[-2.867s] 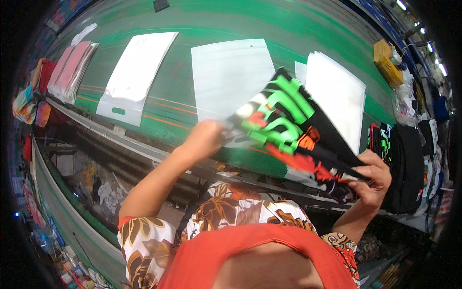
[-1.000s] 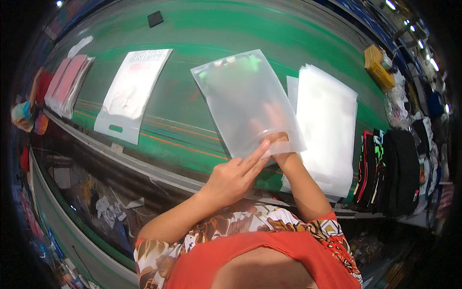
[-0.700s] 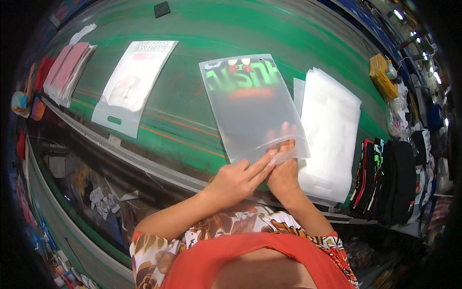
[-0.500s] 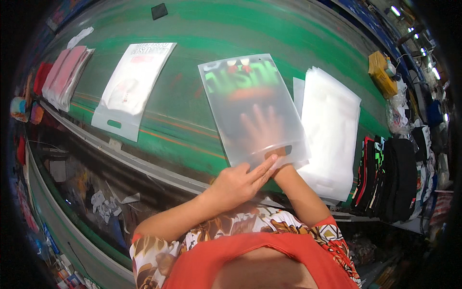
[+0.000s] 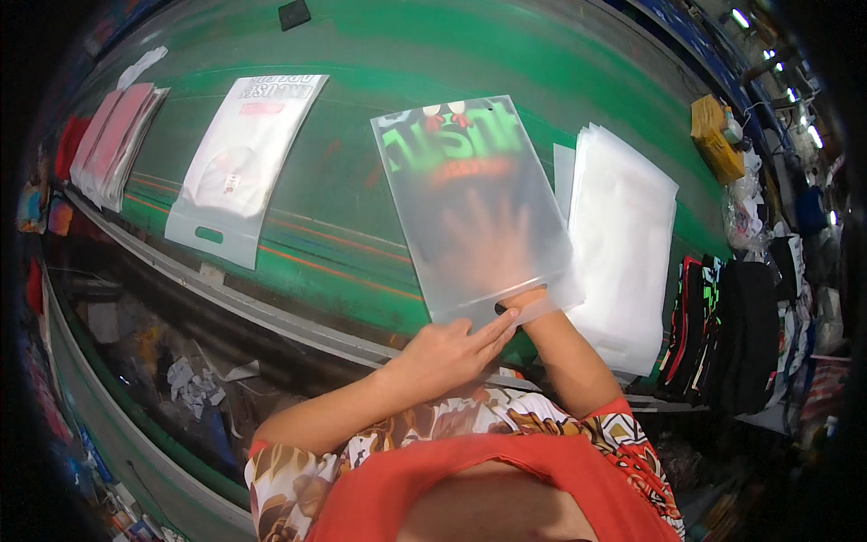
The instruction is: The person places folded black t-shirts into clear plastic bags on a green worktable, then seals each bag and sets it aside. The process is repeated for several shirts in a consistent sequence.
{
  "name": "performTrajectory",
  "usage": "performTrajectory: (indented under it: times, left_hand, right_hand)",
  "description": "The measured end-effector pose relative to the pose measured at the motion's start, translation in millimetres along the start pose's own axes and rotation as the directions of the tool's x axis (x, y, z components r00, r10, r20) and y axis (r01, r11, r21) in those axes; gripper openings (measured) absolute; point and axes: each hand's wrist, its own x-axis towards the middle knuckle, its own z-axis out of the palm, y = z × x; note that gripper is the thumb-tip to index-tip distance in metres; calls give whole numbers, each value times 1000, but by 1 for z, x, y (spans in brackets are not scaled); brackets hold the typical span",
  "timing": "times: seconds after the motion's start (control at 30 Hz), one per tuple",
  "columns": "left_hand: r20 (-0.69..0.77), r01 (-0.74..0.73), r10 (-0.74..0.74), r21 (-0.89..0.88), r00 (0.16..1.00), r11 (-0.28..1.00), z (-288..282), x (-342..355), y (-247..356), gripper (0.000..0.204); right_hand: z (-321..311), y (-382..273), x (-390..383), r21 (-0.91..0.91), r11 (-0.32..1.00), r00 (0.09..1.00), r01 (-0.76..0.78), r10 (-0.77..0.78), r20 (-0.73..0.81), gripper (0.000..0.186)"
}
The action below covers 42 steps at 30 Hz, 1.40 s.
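A frosted plastic bag (image 5: 420, 235) with a handle slot lies on the green table in front of me. A dark folded garment with a green and orange print (image 5: 461, 144) shows through it. My right hand (image 5: 488, 235) is inside the bag, seen hazily through the plastic, with fingers spread flat over the garment. Its wrist passes through the bag's near end by the slot. My left hand (image 5: 461, 352) is at the bag's near edge, its straight fingers pressed together on the edge beside the slot. Its far fingers are partly hidden.
A stack of frosted bags (image 5: 623, 244) lies right of my bag. Dark folded garments (image 5: 722, 325) stand beyond it. A filled white bag (image 5: 239, 163) and a pinkish packet pile (image 5: 117, 144) lie left on the green table (image 5: 352, 54). A small black object (image 5: 293, 14) sits at the back.
My right hand has spread its fingers wider inside the bag. The garment's green print shows more sharply through the plastic. My left hand has shifted slightly down.
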Motion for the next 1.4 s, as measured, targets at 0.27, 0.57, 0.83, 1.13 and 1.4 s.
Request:
performTrajectory:
  times: [0.27, 0.57, 0.83, 1.13, 1.4]
  left_hand:
    - [-276, 101, -183, -287, 944, 953, 16, -24, -31, 47]
    - [97, 308, -956, -951, 276, -8, 12, 17, -102, 45]
    - [125, 376, -928, -926, 351, 18, 12, 29, -118, 53]
    - [-327, 551, -807, -601, 492, 580, -7, 33, -115, 45]
    - [-427, 638, -784, -460, 450, 617, 18, -19, -163, 56]
  right_hand:
    - [-10, -11, -44, -46, 999, 999, -27, 29, 40, 56]
    - [-25, -19, -45, 82, 997, 1000, 7, -8, 15, 49]
    - [-21, -11, -33, 165, 928, 916, 335, -362, 174, 49]
    - [-17, -1, -66, 55, 985, 986, -165, 162, 47, 60]
    - [-10, -10, -21, 154, 977, 983, -147, 127, 130, 68]
